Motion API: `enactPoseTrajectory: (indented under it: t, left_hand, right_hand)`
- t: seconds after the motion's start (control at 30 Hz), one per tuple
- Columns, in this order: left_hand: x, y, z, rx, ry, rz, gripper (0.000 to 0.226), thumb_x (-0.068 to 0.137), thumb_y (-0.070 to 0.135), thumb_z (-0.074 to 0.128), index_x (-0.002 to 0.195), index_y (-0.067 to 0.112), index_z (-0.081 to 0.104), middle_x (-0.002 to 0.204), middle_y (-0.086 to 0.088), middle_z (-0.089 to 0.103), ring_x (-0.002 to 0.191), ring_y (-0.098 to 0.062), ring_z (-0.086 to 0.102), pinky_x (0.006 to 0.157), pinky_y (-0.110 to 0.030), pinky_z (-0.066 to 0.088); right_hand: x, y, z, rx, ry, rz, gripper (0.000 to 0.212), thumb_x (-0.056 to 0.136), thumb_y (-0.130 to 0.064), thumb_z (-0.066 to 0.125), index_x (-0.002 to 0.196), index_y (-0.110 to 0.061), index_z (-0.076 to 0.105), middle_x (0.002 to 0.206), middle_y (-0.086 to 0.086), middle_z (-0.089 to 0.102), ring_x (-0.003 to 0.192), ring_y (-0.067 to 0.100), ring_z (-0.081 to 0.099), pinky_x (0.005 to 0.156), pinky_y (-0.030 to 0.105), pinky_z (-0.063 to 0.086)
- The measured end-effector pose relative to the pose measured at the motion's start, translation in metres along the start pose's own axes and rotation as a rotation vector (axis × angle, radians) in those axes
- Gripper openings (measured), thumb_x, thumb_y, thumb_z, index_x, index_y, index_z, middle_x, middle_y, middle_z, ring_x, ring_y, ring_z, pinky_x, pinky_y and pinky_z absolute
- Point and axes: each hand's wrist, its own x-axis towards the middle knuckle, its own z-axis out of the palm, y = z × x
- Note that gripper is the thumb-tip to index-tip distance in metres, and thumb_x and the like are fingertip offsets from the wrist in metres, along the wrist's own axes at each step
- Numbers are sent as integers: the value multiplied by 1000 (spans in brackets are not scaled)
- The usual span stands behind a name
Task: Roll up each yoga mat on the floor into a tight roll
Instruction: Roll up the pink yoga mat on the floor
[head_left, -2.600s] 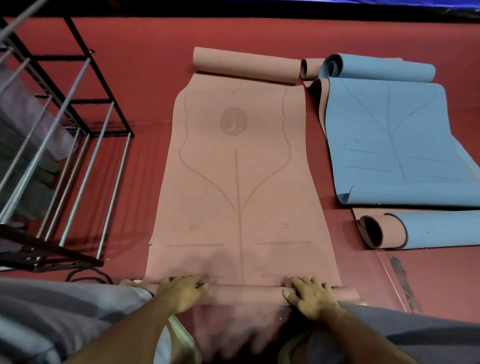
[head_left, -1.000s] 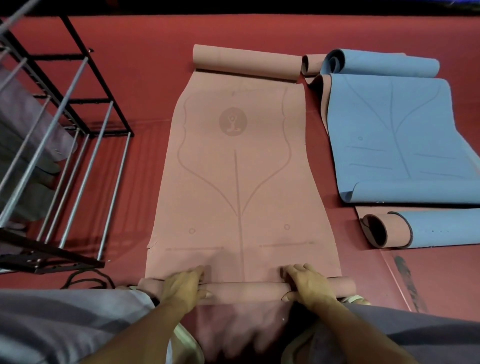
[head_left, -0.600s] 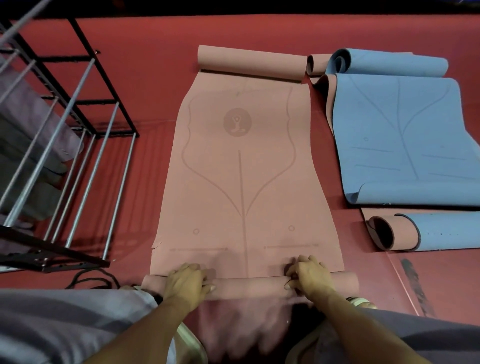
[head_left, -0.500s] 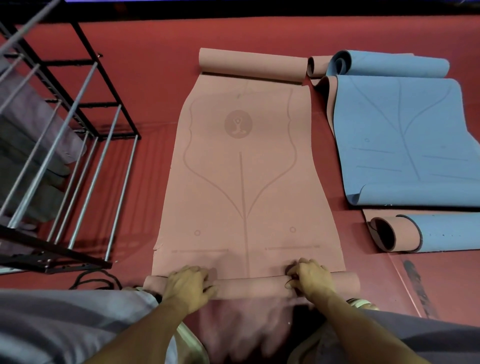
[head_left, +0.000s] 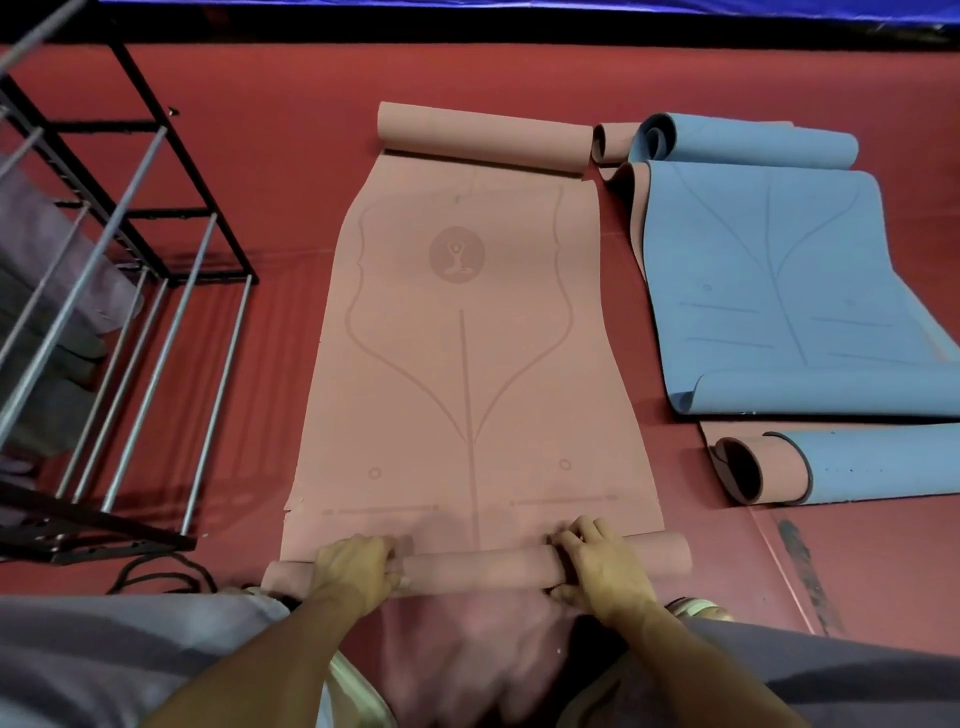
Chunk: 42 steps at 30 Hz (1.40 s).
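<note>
- Our left hand (head_left: 353, 571) and right hand (head_left: 602, 569) both curl around the near, rolled end of a dusty-pink rubber yoga mat (head_left: 462, 364), fingers over the top, thumbs tucked toward us, spaced apart on the tube.
- The slim pink roll (head_left: 478, 569) lies crosswise between and under our hands, its ends sticking out past each wrist.
- Ahead of our hands the pink mat lies flat on the red padded floor (head_left: 270, 171), printed with alignment lines and a round seated-figure emblem; its far end curls up in a loose tube.
- We judge the rolling only just begun: most of the mat is flat.
- Next we would push the roll forward evenly with both hands, keeping it snug and its edges square.
- Beyond our right hand lies a blue yoga mat (head_left: 779, 291), mostly unrolled, both ends curling, and nearer us a loosely rolled blue-and-pink mat (head_left: 841, 465).
- Beyond our left hand stands a black metal rack with silver bars (head_left: 140, 291), holding greyish rolled mats.
</note>
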Motion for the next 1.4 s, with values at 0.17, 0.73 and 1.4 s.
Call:
enactPoseTrajectory:
  t: [0.17,0.73,1.4]
  left_hand:
    - [8,-8,-3,-103,-56,-27,57,81,69,70,129,40,62,126,7,68,121,-21,62,96,-33,46]
    - [6,5,-6,-25,72,81,67,69,80,55,120,37,54,123,15,58,120,-17,53,96,-39,43]
    - [20,11,-10,42,169,43,40,98,54,56,134,39,55,128,6,58,123,-20,51,101,-38,40]
  right_hand:
    - [11,-1,-10,-27,-35,-11,57,83,-52,74,136,-34,63,123,-4,52,113,24,49,96,38,48]
    - [39,-9,-13,-134,69,179,24,87,-35,71,111,-34,69,110,2,54,103,30,50,85,44,47]
    - [33,-13,-4,-63,126,111,43,83,-39,74,125,-30,65,120,-3,60,110,28,54,94,42,48]
